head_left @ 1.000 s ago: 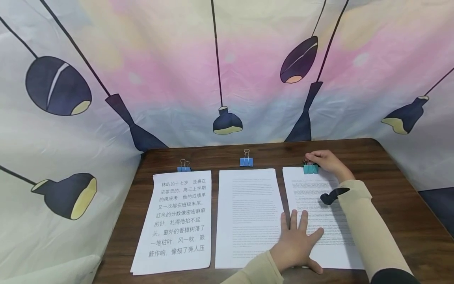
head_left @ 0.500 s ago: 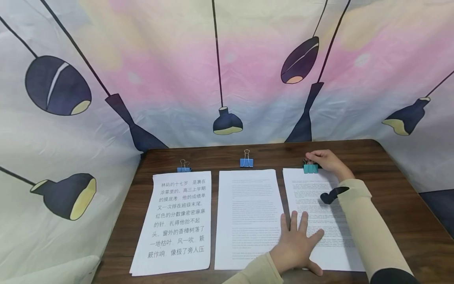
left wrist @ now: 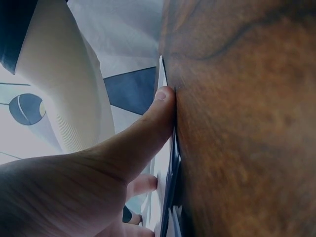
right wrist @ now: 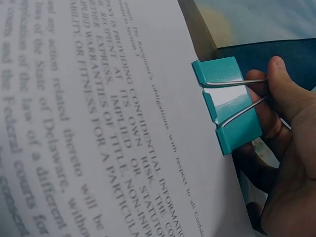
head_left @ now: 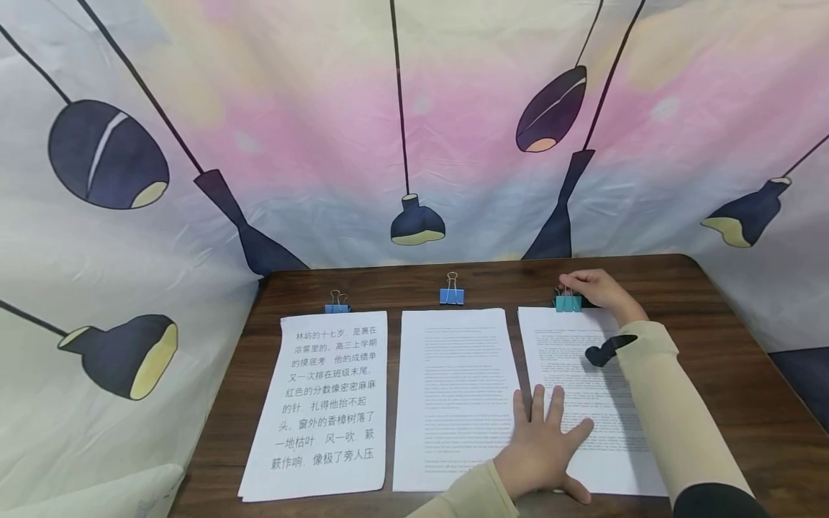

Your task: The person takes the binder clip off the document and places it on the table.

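Observation:
A teal binder clip point(right wrist: 229, 106) sits over the top edge of the right paper stack point(head_left: 583, 360), which carries small print. My right hand point(head_left: 602, 291) pinches the clip's wire handles between thumb and fingers, as the right wrist view shows up close. With its fingers spread, my left hand point(head_left: 540, 446) rests flat across the lower part of that stack, its fingertips reaching the edge of the middle stack point(head_left: 453, 403). In the left wrist view the left thumb point(left wrist: 160, 103) lies at the near edge of the paper, low against the wooden table.
At the left lies a paper stack point(head_left: 330, 403) with large Chinese print, a blue binder clip point(head_left: 337, 308) at its top edge. Another blue binder clip point(head_left: 451, 296) stands on the table point(head_left: 732, 374) just beyond the middle stack. A lamp-patterned cloth point(head_left: 324, 144) hangs behind.
Both hands keep their places on the teal binder clip and the paper. Only a slight shift of the head view shows.

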Tool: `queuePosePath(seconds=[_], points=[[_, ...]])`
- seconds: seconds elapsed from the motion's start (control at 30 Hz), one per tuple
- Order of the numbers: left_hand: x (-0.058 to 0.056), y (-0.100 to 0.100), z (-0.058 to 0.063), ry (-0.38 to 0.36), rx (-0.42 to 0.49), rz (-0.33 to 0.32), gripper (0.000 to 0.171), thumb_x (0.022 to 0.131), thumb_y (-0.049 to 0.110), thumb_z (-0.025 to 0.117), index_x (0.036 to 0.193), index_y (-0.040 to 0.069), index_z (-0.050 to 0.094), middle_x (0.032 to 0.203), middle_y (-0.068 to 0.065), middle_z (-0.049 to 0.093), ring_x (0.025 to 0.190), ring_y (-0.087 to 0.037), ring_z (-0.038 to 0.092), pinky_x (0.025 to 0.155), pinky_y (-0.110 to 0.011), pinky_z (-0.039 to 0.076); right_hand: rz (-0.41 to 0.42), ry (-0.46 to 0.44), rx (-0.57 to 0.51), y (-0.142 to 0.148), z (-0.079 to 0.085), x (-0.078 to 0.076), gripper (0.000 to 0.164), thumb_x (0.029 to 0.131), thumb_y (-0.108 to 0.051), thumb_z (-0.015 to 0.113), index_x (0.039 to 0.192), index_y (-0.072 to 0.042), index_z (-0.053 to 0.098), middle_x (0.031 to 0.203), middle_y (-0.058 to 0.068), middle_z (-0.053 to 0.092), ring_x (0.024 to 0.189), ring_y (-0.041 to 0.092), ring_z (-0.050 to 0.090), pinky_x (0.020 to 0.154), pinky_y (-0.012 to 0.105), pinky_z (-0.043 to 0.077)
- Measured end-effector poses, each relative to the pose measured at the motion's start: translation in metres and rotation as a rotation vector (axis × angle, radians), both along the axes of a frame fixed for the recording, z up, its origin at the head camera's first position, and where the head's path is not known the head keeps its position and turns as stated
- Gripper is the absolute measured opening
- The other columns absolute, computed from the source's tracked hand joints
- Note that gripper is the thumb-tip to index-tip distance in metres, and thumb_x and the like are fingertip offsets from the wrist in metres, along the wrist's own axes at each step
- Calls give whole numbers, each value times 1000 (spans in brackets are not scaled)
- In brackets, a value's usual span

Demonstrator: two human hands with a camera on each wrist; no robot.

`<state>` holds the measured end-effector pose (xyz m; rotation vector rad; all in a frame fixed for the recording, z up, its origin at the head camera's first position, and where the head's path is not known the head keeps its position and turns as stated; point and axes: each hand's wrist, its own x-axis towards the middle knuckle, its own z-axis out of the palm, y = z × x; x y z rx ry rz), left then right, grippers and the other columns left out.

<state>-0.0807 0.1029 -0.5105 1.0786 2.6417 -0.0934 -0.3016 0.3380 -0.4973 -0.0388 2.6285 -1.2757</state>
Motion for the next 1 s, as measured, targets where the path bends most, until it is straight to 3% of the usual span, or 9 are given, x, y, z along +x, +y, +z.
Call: queuePosePath(seconds=[0.23,0.5,0.8,1.0], points=[[2,-1,2,7,1,-11,110,69,93,63,164,50,28,175,-11,20,158,-42,21,117,-67,29,-4,-17,4,0,1,-5,60,109,-50,54,129,5,69,121,21,67,124,42,53,112,64,36],[7,-1,4,20,-24,-10,111,67,94,62,164,52,27,175,-10,20,158,-42,21,117,-68,28,-11,-18,-23,1,2,-9,65,108,-53,53,130,6,67,115,13,66,126,43,52,114,65,34],[7,0,0,1,-20,-4,111,67,94,63,164,53,26,175,-9,18,159,-41,20,118,-68,26,-9,-16,-23,0,3,-3,60,111,-49,49,130,5,67,143,30,55,139,49,45,115,67,32],[7,0,-1,-38,-4,10,110,68,92,65,163,54,26,176,-9,17,159,-40,18,119,-68,24,-9,21,-21,-1,1,0,65,111,-49,48,146,5,56,143,32,55,133,48,50,112,64,38]])
